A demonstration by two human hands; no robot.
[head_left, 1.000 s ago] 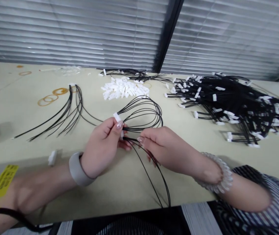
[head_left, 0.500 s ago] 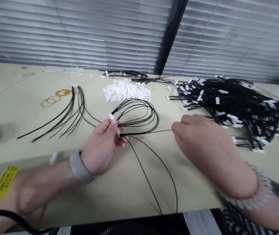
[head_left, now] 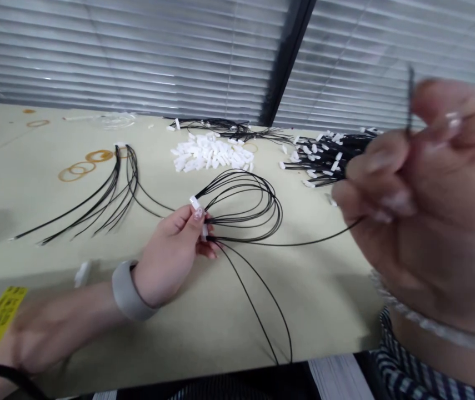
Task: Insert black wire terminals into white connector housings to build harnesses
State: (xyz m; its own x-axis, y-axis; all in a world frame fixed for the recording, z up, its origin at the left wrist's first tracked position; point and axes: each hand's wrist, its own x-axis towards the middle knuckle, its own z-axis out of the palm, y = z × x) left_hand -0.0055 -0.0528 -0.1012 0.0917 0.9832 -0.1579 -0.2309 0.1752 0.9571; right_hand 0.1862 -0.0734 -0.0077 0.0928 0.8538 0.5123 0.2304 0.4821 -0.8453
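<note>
My left hand point(head_left: 176, 244) pinches a white connector point(head_left: 196, 203) at the middle of the table, with a second white piece under its fingers. Looped black wires point(head_left: 276, 208) run out of it to the right, and two loose wires hang toward the table's front edge. Raised close to the camera at the right, my right hand point(head_left: 424, 194) pinches the end of one black wire point(head_left: 410, 100). That wire curves back over the table to the connector in my left hand.
A pile of white connectors point(head_left: 212, 153) lies behind my left hand. Black wires with white ends point(head_left: 329, 158) are heaped at the right, partly hidden. A wire bundle point(head_left: 116, 189) and rubber bands point(head_left: 99, 156) lie left. Window blinds point(head_left: 137, 55) stand behind.
My right hand has risen toward the camera and turned, drawing the wire up and to the right. My left hand still holds the connector in nearly the same place.
</note>
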